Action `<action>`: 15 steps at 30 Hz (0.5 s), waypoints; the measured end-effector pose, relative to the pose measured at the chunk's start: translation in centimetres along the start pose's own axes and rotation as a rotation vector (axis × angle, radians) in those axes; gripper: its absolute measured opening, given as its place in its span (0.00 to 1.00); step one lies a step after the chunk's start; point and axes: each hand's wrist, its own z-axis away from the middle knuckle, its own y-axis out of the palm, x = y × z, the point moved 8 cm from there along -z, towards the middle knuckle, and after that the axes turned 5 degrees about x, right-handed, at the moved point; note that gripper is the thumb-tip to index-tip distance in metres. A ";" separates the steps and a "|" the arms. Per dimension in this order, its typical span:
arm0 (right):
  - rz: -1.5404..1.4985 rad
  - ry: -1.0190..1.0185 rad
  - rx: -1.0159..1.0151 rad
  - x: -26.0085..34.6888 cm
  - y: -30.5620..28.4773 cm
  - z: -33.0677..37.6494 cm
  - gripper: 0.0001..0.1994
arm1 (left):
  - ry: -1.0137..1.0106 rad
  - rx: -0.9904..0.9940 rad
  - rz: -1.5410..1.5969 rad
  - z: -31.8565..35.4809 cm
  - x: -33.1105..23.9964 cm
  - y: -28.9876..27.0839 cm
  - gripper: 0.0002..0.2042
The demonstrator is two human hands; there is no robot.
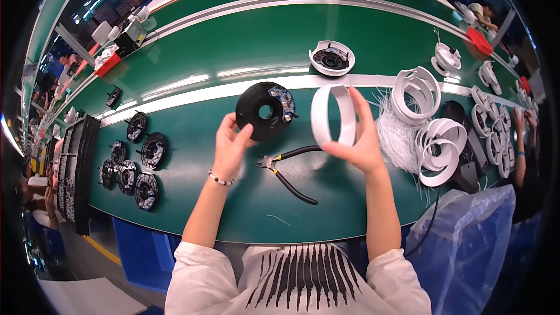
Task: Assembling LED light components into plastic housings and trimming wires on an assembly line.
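Observation:
My left hand (229, 149) grips a round black disc (251, 118) by its lower left edge. The disc has a hole in its middle and a blue circuit board (282, 102) along its right side. In my right hand (366, 140) is a white plastic ring (319, 118), pinched between thumb and fingers and turned partly on edge. Disc and ring are held up a short way apart. Below them on the green table lie cutting pliers (270, 162) with black and yellow handles, their jaws pointing left.
Several black discs with boards (153, 150) lie at the left, beside a stack of black trays (74, 169). White rings (415, 96) and a bundle of white ties (394, 134) lie at the right. A white housing (331, 58) sits farther back. A plastic-lined bin (461, 245) stands front right.

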 end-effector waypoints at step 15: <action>0.245 0.069 0.033 -0.6 5.5 1.9 0.55 | -0.095 0.448 0.348 4.3 0.9 7.4 0.34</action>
